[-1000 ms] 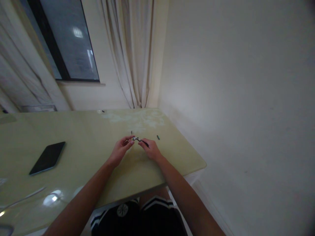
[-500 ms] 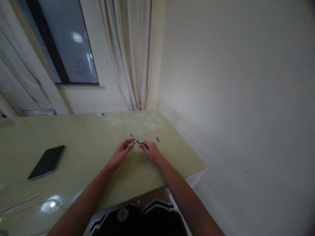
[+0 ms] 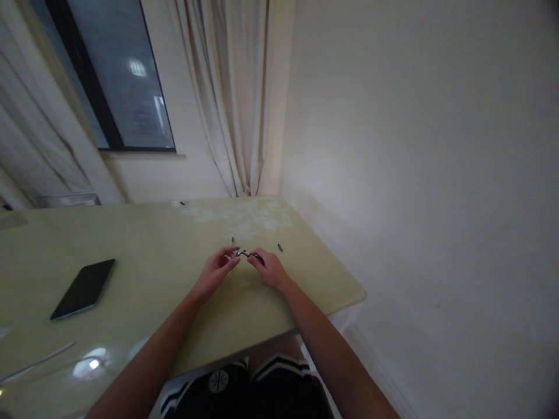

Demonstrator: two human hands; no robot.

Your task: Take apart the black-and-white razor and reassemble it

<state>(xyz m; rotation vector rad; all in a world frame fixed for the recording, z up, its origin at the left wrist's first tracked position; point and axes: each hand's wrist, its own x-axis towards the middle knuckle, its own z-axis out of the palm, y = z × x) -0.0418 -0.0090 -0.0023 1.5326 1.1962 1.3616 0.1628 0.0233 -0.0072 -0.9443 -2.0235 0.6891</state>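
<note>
Both hands meet above the pale green table point(image 3: 144, 250), near its right end. My left hand point(image 3: 215, 272) pinches one end of a small dark and silvery object point(image 3: 243, 252). My right hand point(image 3: 269, 269) pinches its other end, where a thin black part sticks out. What the object is I cannot make out. Two tiny dark pieces lie on the table close by: one point(image 3: 280, 247) to the right of my hands, one point(image 3: 232, 239) just beyond them.
A black phone point(image 3: 82, 288) lies flat on the table at the left. A thin pale strip point(image 3: 37, 361) lies near the front left edge. A wall stands close on the right. A window and curtains are behind the table.
The hands have drawn slightly closer together on the small object. The view shifted a little between the oldest frame and now.
</note>
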